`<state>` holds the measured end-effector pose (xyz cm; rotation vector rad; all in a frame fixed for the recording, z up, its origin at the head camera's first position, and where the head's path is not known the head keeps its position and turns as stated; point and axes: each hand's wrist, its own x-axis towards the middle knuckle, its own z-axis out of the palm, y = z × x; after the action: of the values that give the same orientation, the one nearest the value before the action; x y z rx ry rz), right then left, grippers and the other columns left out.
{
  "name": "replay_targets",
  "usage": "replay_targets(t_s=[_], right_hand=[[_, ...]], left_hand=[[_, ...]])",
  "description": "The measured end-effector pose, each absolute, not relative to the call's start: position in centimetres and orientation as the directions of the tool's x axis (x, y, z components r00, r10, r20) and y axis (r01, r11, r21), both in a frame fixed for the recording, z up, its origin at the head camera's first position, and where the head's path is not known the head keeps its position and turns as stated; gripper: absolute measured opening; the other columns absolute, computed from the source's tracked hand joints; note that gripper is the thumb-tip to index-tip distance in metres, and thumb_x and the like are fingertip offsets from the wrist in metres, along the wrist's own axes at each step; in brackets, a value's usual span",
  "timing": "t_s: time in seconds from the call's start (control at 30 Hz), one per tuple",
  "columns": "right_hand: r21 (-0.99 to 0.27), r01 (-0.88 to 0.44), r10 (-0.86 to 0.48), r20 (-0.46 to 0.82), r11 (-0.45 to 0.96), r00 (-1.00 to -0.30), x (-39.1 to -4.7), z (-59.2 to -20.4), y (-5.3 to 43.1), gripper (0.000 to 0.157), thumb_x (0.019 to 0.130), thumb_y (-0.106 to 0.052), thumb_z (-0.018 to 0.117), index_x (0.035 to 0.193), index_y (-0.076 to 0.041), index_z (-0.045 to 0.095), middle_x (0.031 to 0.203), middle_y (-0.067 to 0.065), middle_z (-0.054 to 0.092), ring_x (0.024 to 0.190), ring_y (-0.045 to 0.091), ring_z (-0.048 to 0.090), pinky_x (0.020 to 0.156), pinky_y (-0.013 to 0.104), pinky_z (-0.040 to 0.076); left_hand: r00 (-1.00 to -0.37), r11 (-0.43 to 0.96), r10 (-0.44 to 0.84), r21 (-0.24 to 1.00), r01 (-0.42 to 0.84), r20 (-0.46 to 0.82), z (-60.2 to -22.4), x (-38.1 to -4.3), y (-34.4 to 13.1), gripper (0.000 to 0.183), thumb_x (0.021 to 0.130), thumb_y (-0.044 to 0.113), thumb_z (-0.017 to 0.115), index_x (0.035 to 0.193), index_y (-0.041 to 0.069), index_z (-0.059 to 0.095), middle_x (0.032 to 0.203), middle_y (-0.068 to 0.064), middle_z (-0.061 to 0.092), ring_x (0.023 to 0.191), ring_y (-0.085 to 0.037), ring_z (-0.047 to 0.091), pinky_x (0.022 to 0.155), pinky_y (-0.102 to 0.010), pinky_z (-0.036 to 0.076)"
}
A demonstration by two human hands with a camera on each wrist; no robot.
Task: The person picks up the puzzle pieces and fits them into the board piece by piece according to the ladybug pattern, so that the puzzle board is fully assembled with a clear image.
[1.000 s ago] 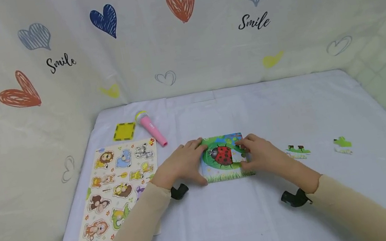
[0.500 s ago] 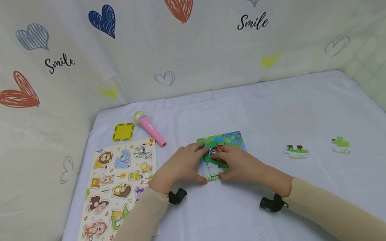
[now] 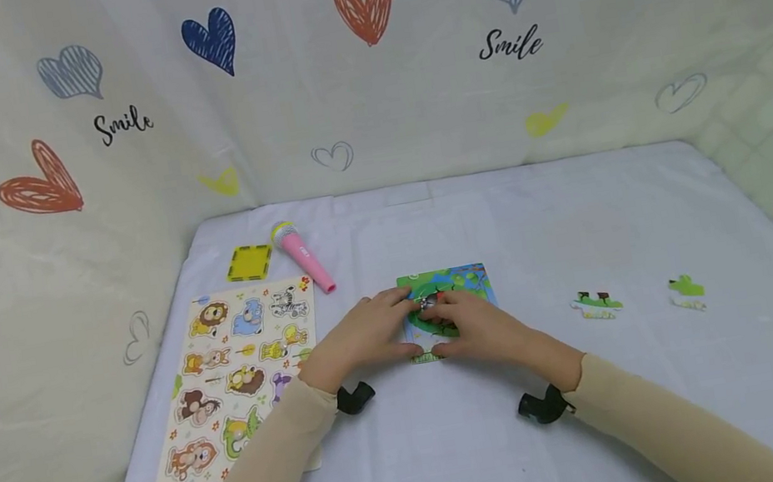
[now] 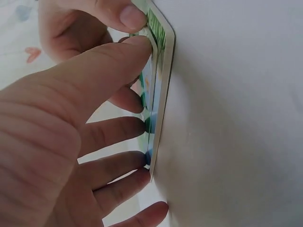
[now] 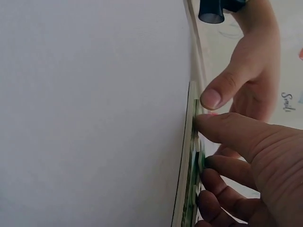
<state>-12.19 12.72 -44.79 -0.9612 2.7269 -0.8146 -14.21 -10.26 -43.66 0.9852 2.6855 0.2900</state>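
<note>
A small square ladybug jigsaw puzzle [image 3: 468,274] lies flat on the white cloth, between both hands. My left hand [image 3: 363,333] rests at its left side; its straight fingers touch the edge, and the thumb presses the lower left corner. Over the picture, my right hand [image 3: 480,331] pinches a puzzle piece between thumb and fingers, hiding most of the ladybug. In the left wrist view that puzzle piece [image 4: 155,66] sits slightly raised above the backing board [image 4: 164,66], with both thumbs close together there. The right wrist view shows the puzzle edge-on.
Two loose puzzle pieces, one with brown stumps [image 3: 597,302] and one green and white [image 3: 686,288], lie to the right. On the left is a large animal board [image 3: 178,438], with a pink toy microphone [image 3: 306,258] and a yellow square frame [image 3: 249,263] behind it.
My right hand has moved left from the puzzle's right edge onto its middle. The left hand stays at the left side, its thumb now shifted onto the board.
</note>
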Motion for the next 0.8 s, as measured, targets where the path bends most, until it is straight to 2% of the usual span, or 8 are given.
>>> replay_targets(t_s=[0.13,0.23,0.37,0.53,0.7,0.8], right_hand=[[-0.577,-0.479,-0.585,0.002,0.662,-0.811,-12.1,-44.6,13.2,0.059,0.086,-0.03,0.085,0.137,-0.008,0.066,0.119,0.003,0.066,0.105,0.016,0.063,0.093,0.038,0.053],[-0.588,-0.424,-0.545,-0.034,0.688,-0.837,-12.0,-44.4,14.0,0.057,0.089,-0.033,0.082,0.138,-0.01,0.065,0.126,0.004,0.065,0.112,0.019,0.064,0.097,0.041,0.054],[-0.544,-0.403,-0.488,-0.013,0.736,-0.873,-11.8,-44.2,16.2,0.046,0.091,-0.034,0.079,0.13,-0.012,0.071,0.119,0.005,0.066,0.106,0.021,0.062,0.09,0.042,0.053],[-0.472,-0.368,-0.397,0.039,0.801,-0.917,-11.6,-43.7,20.2,0.036,0.093,-0.027,0.076,0.124,-0.009,0.074,0.117,0.009,0.069,0.1,0.025,0.063,0.086,0.044,0.054],[-0.441,-0.264,-0.296,-0.005,0.858,-0.955,-10.8,-42.3,24.5,0.037,0.094,-0.027,0.074,0.125,-0.007,0.073,0.122,0.017,0.068,0.102,0.032,0.065,0.085,0.051,0.054],[-0.416,-0.232,-0.27,-0.033,0.879,-0.962,-10.3,-41.8,26.9,0.04,0.096,-0.029,0.073,0.128,-0.004,0.071,0.127,0.024,0.065,0.108,0.041,0.063,0.088,0.057,0.052]], left_hand=[[-0.741,0.757,0.648,0.258,0.601,-0.174,-43.6,-14.1,-10.1,0.071,0.092,0.052,0.074,0.15,0.018,0.053,0.165,-0.007,0.039,0.152,-0.025,0.037,0.118,-0.05,0.039],[-0.735,0.748,0.658,0.25,0.615,-0.161,-43.7,-13.9,-10.0,0.066,0.093,0.051,0.074,0.148,0.019,0.056,0.162,-0.005,0.044,0.15,-0.024,0.041,0.116,-0.048,0.04],[-0.709,0.716,0.694,0.217,0.663,-0.122,-44.0,-13.6,-9.8,0.055,0.094,0.048,0.074,0.14,0.02,0.063,0.153,-0.001,0.054,0.143,-0.021,0.049,0.112,-0.045,0.044],[-0.692,0.692,0.719,0.179,0.7,-0.072,-44.2,-13.1,-9.5,0.051,0.094,0.046,0.074,0.135,0.016,0.067,0.148,-0.001,0.059,0.139,-0.021,0.053,0.106,-0.045,0.048],[-0.682,0.68,0.73,0.149,0.717,-0.045,-44.0,-12.8,-9.3,0.048,0.094,0.043,0.075,0.132,0.014,0.069,0.145,-0.001,0.062,0.137,-0.021,0.055,0.105,-0.044,0.048],[-0.677,0.674,0.735,0.146,0.724,-0.038,-43.9,-12.7,-9.3,0.046,0.094,0.043,0.075,0.13,0.015,0.071,0.143,-0.001,0.063,0.136,-0.02,0.056,0.104,-0.042,0.049]])
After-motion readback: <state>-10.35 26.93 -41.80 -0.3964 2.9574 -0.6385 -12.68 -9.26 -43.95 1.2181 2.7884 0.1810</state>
